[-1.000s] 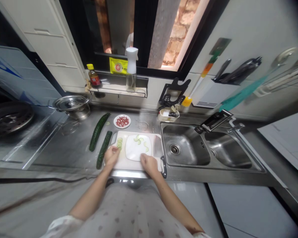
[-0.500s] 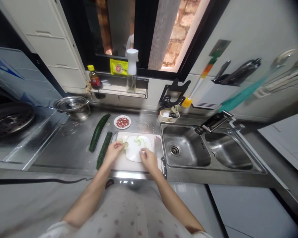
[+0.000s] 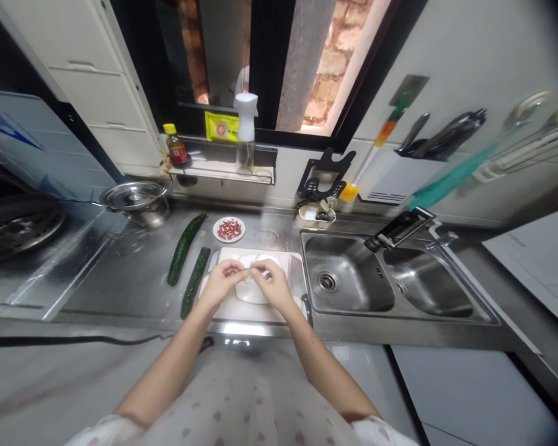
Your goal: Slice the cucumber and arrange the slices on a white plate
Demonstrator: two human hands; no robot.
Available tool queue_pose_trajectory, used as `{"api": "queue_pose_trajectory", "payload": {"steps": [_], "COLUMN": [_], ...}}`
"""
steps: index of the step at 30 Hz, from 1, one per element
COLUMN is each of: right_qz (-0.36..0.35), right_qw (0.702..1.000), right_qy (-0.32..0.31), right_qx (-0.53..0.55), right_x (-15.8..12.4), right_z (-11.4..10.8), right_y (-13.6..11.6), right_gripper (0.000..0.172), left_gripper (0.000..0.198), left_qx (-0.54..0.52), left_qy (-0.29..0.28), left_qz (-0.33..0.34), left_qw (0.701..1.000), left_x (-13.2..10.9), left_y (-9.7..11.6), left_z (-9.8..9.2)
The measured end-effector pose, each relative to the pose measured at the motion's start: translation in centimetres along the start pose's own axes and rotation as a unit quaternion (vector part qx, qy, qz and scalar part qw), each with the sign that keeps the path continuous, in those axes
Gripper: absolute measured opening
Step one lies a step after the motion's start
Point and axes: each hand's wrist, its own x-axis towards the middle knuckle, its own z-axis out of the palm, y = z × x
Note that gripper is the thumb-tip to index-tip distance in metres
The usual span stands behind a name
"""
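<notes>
A pale green cucumber slice (image 3: 248, 276) is held up over the white plate (image 3: 253, 297), pinched where the fingertips of both hands meet. The left hand (image 3: 222, 282) has thumb and forefinger closed on it from one side, and the right hand (image 3: 273, 285) does the same from the other, the remaining fingers loosely curled; the exact contact is too small to make out. A piece this thin should weigh next to nothing, be wet and slick on its cut faces, bend a little and then snap or tear if squeezed or twisted hard. The firmer rind edge probably gives the surest hold, with a light pinch of thumb and forefinger; pressing on the soft middle would risk splitting it. The plate rests on the cutting board (image 3: 230, 313), and a kitchen knife (image 3: 296, 275) lies at the board's right side. Just left of the board lie a shorter dark green cucumber (image 3: 196, 282) and, beyond it, a longer cucumber (image 3: 186, 249), both likely firm and heavier, best grasped around the middle. Behind the board, a small dish (image 3: 216, 233) of chopped red pieces (image 3: 229, 230) stands on the steel bench (image 3: 134, 272), and the double sink (image 3: 348, 300) is to the right.
</notes>
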Motion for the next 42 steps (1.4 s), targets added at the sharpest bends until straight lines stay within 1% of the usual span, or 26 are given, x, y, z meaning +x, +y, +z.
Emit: {"api": "queue_pose_trajectory", "payload": {"steps": [2,5,6,8,10,14,17,20,25,29,32,36,39,42], "right_qz": [0.01,0.028,0.031,0.033,0.034,0.028,0.009,-0.006,-0.023,-0.035,-0.048,-0.072,-0.08,-0.077], "right_qw": [1.0,0.999,0.999,0.998,0.998,0.998,0.999,0.998,0.998,0.998,0.997,0.996,0.996,0.997], "right_qy": [-0.007,0.004,0.009,0.017,0.021,0.018,0.008,-0.001,-0.004,-0.008,-0.008,-0.005,-0.003,-0.002], "right_qx": [0.017,0.037,0.041,0.046,0.048,0.053,0.052,0.056,0.064,0.059,0.055,0.044,0.036,0.029], "right_x": [0.1,0.2,0.3,0.4,0.5,0.6,0.6,0.7,0.8,0.7,0.7,0.8,0.8,0.8], "right_z": [0.0,-0.2,-0.3,-0.5,-0.7,-0.9,-1.1,-1.3,-1.6,-1.7,-1.8,-1.7,-1.6,-1.5], "right_y": [-0.3,-0.5,-0.6,-0.8,-1.0,-1.4,-1.8,-2.1,-2.2,-2.0,-1.8,-1.3,-1.0,-0.9], "right_gripper": [0.018,0.02,0.02,0.021,0.021,0.021,0.021,0.021,0.02,0.02,0.018,0.015,0.013,0.013], "left_gripper": [0.027,0.03,0.032,0.036,0.041,0.054,0.056,0.052,0.055,0.06,0.059,0.06,0.064,0.064], "left_qx": [0.017,0.024,0.016,-0.01,-0.035,-0.108,-0.176,-0.215,-0.203,-0.164,-0.117,-0.077,-0.08,-0.075], "left_qy": [0.008,0.044,0.053,0.059,0.039,-0.024,-0.057,-0.064,-0.052,-0.041,-0.027,-0.033,-0.037,-0.036], "left_qz": [0.011,0.021,0.015,-0.018,-0.067,-0.149,-0.179,-0.191,-0.16,-0.131,-0.121,-0.111,-0.083,-0.052], "left_qw": [1.0,0.999,0.998,0.998,0.996,0.983,0.966,0.956,0.965,0.977,0.985,0.99,0.993,0.995], "left_x": [0.0,0.0,0.0,-0.1,-0.3,-0.7,-0.6,-0.2,0.4,0.3,0.3,0.3,0.3,0.3], "left_y": [0.0,-0.4,-0.5,-0.5,-0.3,0.3,0.6,0.8,1.4,2.2,2.6,3.0,3.2,3.1], "left_z": [0.0,-0.1,-0.2,-0.2,0.0,0.8,1.2,1.2,1.0,0.9,0.7,0.5,0.4,0.4]}}
